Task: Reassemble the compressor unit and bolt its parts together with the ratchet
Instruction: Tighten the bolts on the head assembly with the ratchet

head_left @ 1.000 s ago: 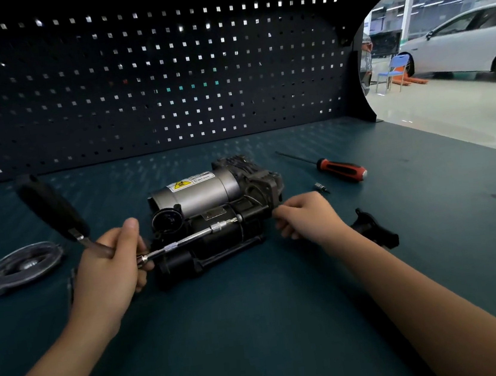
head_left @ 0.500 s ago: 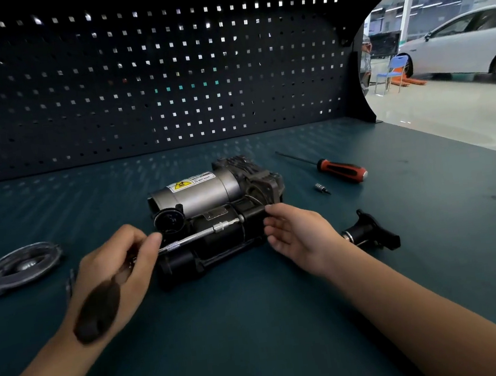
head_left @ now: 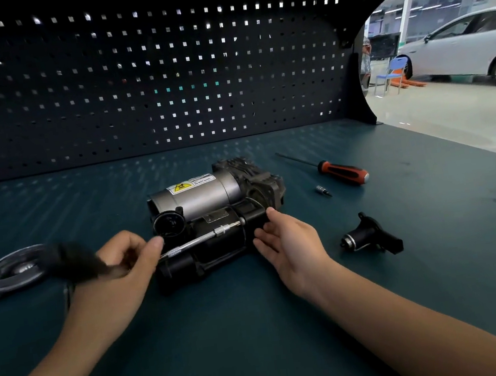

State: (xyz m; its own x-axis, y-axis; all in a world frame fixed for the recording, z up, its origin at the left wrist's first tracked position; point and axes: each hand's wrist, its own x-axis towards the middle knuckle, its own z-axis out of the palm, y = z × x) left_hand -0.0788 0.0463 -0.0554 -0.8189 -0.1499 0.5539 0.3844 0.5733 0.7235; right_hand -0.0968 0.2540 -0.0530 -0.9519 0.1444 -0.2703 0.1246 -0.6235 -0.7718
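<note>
Dark teal bench, pegboard behind: compressor unit mid-bench; left hand grips blurred ratchet, its extension bar on the unit's front; right hand, fingers straight, touches the unit's right end. Screwdriver, small bit, black fitting toward right edge; round ring near left edge

White sticker atop silver metal cylinder of black compressor unit | yellow warning triangle at left | "Do NOT touch" printed at right | finer lines too small to read
</note>
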